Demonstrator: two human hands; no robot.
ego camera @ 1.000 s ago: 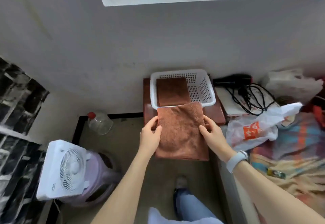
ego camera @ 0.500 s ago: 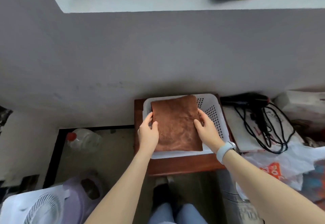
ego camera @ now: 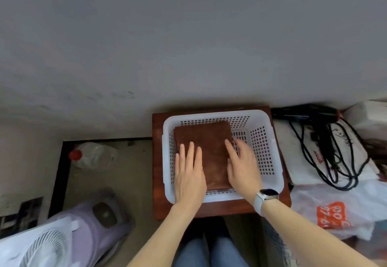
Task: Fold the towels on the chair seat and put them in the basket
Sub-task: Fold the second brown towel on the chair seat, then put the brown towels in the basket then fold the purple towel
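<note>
A folded brown towel [ego camera: 211, 145] lies flat in the left part of a white perforated basket [ego camera: 266, 139]. The basket stands on a reddish-brown wooden chair seat [ego camera: 158, 162]. My left hand [ego camera: 189, 174] rests flat, fingers straight, on the towel's left edge. My right hand [ego camera: 241, 165], with a white watch on the wrist, lies with straight fingers along the towel's right edge, partly over the basket floor. Whether another towel lies under this one is hidden.
A grey wall rises right behind the chair. Right of it lie a black hair dryer [ego camera: 303, 112] with a tangled cord on a white bag and an orange-printed plastic bag [ego camera: 330, 214]. On the floor left are a red-capped bottle [ego camera: 92, 155], a purple stool [ego camera: 94, 224] and a white fan [ego camera: 35, 248].
The towel went from the chair seat's front into the basket. Both hands let go of its sides and now lie flat on it. The view moved closer and lower.
</note>
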